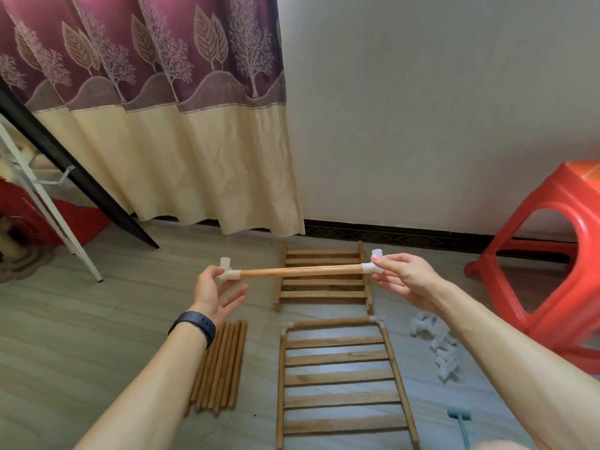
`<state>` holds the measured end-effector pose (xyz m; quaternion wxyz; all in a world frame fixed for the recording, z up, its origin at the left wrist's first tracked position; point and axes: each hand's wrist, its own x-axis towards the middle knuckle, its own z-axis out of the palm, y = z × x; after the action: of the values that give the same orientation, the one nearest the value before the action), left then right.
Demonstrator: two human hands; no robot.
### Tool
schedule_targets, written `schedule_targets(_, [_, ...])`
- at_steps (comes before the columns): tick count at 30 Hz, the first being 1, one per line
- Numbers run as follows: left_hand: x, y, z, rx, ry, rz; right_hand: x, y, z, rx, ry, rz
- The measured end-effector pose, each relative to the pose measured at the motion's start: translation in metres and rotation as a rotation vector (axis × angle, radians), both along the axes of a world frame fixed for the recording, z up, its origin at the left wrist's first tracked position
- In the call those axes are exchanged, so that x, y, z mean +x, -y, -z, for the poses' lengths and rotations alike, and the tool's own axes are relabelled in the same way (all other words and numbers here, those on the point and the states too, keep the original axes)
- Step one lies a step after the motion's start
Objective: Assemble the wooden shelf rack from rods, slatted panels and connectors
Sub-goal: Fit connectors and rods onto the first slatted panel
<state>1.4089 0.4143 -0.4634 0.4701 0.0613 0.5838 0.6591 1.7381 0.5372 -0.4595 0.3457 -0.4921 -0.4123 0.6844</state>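
Note:
I hold a wooden rod (300, 271) level above the floor, a white connector on each end. My left hand (216, 292) pinches the left connector (228, 269) with thumb and fingertips, the other fingers spread loosely. My right hand (407, 280) grips the right connector (373, 263). Below lies a slatted panel (341, 381) with a rod and two connectors fitted at its far end. A second slatted panel (323, 284) lies farther off, near the wall. A bundle of loose rods (220, 365) lies left of the near panel. Loose white connectors (438, 345) are piled on the right.
A red plastic stool (552, 254) stands at the right against the wall. A curtain (162, 125) hangs at the left back, with a black bar and white frame legs (48, 206) beside it. A teal-headed mallet (459, 417) lies at the lower right.

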Motion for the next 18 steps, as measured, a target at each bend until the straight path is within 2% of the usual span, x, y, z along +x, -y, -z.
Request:
schedule_targets(4, [0.034, 0.012, 0.066, -0.158, 0.062, 0.001, 0.035, 0.022, 0.064, -0.09, 0.125, -0.013])
schedule_targets(9, [0.084, 0.067, 0.184, -0.426, 0.187, 0.019, 0.082, 0.079, 0.18, -0.371, 0.163, 0.127])
schedule_targets(13, [0.111, 0.113, 0.249, -0.598, 0.208, 0.041, 0.11, 0.127, 0.247, -0.501, 0.363, 0.139])
schedule_targets(15, [0.118, 0.126, 0.267, -0.673, 0.162, 0.057, 0.121, 0.145, 0.268, -0.529, 0.486, 0.054])
schedule_targets(18, [0.12, 0.134, 0.287, -0.81, -0.03, 0.16, 0.127, 0.154, 0.284, -0.505, 0.615, -0.059])
